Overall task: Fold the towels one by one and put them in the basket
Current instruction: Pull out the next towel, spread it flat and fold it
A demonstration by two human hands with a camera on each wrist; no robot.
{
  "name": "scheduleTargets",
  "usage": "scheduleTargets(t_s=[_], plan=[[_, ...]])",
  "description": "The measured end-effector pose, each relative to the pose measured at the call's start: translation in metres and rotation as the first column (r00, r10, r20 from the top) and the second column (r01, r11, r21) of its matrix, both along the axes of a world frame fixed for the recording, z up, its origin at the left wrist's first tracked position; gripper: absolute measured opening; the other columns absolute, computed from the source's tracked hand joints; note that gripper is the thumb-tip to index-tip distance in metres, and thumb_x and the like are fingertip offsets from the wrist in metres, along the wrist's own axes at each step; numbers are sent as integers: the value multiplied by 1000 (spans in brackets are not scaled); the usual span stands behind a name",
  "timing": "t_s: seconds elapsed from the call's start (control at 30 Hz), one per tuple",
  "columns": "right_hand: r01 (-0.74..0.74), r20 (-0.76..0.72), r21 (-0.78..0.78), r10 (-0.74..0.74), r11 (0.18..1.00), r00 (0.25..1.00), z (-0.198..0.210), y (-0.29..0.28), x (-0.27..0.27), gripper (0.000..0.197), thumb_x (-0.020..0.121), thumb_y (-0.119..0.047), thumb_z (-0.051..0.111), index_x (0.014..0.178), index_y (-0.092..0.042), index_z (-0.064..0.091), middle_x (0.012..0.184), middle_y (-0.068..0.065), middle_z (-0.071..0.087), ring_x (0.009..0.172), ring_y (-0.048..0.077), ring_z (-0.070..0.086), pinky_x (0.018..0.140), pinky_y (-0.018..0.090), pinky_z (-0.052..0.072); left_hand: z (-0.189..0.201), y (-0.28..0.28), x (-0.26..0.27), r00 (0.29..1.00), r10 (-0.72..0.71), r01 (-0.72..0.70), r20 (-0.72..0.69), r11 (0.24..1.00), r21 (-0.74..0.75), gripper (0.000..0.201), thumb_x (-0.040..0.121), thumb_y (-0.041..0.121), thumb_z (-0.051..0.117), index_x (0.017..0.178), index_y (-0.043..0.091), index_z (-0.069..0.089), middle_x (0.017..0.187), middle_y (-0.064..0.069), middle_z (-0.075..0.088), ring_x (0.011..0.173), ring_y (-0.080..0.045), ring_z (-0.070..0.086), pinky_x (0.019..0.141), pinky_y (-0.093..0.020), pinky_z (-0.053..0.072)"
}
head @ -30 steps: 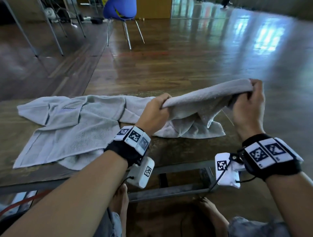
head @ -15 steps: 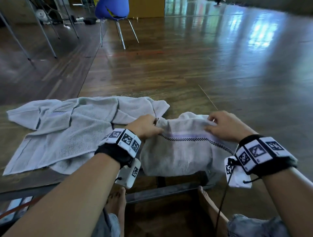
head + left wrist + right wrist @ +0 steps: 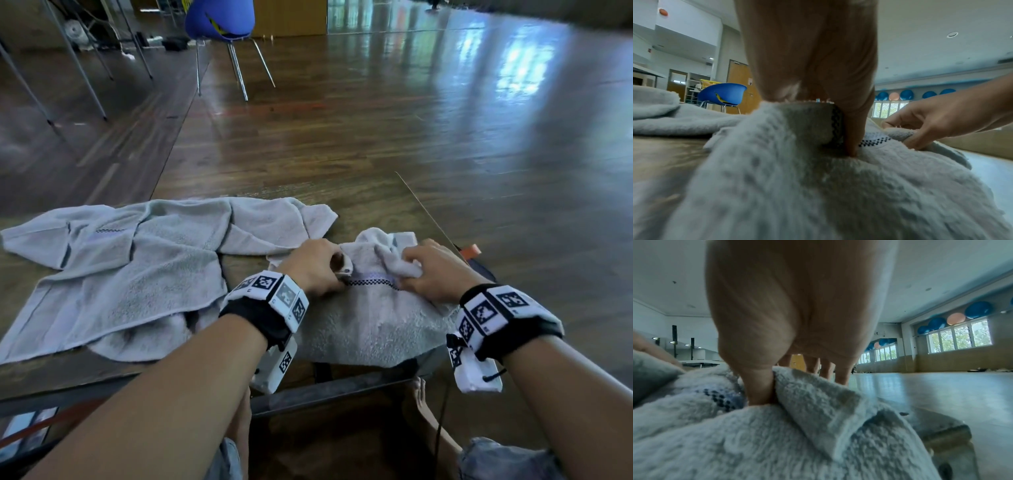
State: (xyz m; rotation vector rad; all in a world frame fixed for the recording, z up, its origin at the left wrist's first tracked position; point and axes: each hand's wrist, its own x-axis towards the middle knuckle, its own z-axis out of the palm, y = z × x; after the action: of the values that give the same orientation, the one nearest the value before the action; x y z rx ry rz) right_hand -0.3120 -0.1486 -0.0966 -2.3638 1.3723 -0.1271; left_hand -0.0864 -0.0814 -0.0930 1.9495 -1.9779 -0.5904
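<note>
A pale grey towel [image 3: 370, 329] with a dark checked stripe lies bunched on the table's near right corner, its lower part hanging over the front edge. My left hand [image 3: 329, 270] pinches its fabric at the stripe's left end, thumb pressed down, as the left wrist view shows [image 3: 853, 129]. My right hand [image 3: 421, 270] pinches a raised fold at the stripe's right end; in the right wrist view the thumb [image 3: 760, 386] clamps that fold. A second grey towel [image 3: 137, 274] lies crumpled and spread on the table's left half. No basket is in view.
The wooden table [image 3: 370, 214] ends just right of my right hand, with a small orange object [image 3: 469, 251] at that edge. A metal frame bar [image 3: 325, 390] and bare feet sit below. A blue chair [image 3: 219, 20] stands far back on the floor.
The towel was held stretched in the air, then came down onto the table's near right corner. My hands have since moved closer together, bunching the fabric along the stripe.
</note>
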Motion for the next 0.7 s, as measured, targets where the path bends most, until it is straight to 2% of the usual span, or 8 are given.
scheduleTargets(t_s=[0.13,0.23,0.3,0.37,0.43,0.5,0.63,0.7], plan=[[-72,82,0,71,997,994,10,-6,6,23,79,-22,77,70,-22,57,73,-5,63,72,21,59,57,30,42,13,1,-4,993,-74,72,-87,997,-32,18,70,14,76,73,10,59,77,-9,64,76,-26,61,66,-35,48],[47,365,-136,6,990,931,24,-14,7,29,82,-35,79,74,-23,55,70,-7,62,60,10,55,49,16,39,25,-1,3,960,17,-77,-279,976,-203,19,77,11,70,89,13,56,81,-3,63,79,-23,59,69,-32,47],[120,499,-174,-17,977,866,32,-19,6,28,82,-36,79,75,-24,55,71,-8,62,61,7,54,52,20,41,30,-3,10,913,96,-211,-396,942,-260,35,79,15,71,108,14,52,92,-1,65,84,-16,61,73,-28,49],[41,399,-114,8,993,917,30,-21,6,27,80,-40,79,80,-24,58,80,-6,65,68,12,58,59,29,44,29,-1,15,909,139,-214,-394,965,-153,44,79,22,75,115,18,50,96,4,63,90,-12,62,74,-25,50],[-66,91,1,65,998,994,19,-18,7,28,81,-43,79,100,-27,65,110,-2,69,93,19,64,79,33,50,21,2,18,968,121,-122,-220,993,7,25,78,26,76,92,19,56,82,5,60,87,-18,63,68,-27,46],[-107,-133,88,118,990,984,10,-12,12,45,81,-37,80,121,-23,64,127,-3,57,117,20,55,100,34,43,14,4,18,998,62,-57,-32,990,129,24,77,28,76,72,20,53,72,4,58,79,-20,61,64,-28,42],[-203,-213,195,244,960,946,30,-21,28,16,76,-29,81,74,-26,66,79,-11,66,76,13,62,67,30,46,27,-5,26,999,-29,21,15,929,369,22,69,33,81,72,15,70,73,1,71,74,-17,68,67,-31,55],[-271,-250,272,339,924,907,52,-34,37,12,76,-30,83,76,-27,71,77,-9,73,71,7,65,70,30,50,43,-15,36,997,-55,76,-60,892,446,13,70,31,83,66,22,75,66,8,72,67,-7,70,64,-23,56]])
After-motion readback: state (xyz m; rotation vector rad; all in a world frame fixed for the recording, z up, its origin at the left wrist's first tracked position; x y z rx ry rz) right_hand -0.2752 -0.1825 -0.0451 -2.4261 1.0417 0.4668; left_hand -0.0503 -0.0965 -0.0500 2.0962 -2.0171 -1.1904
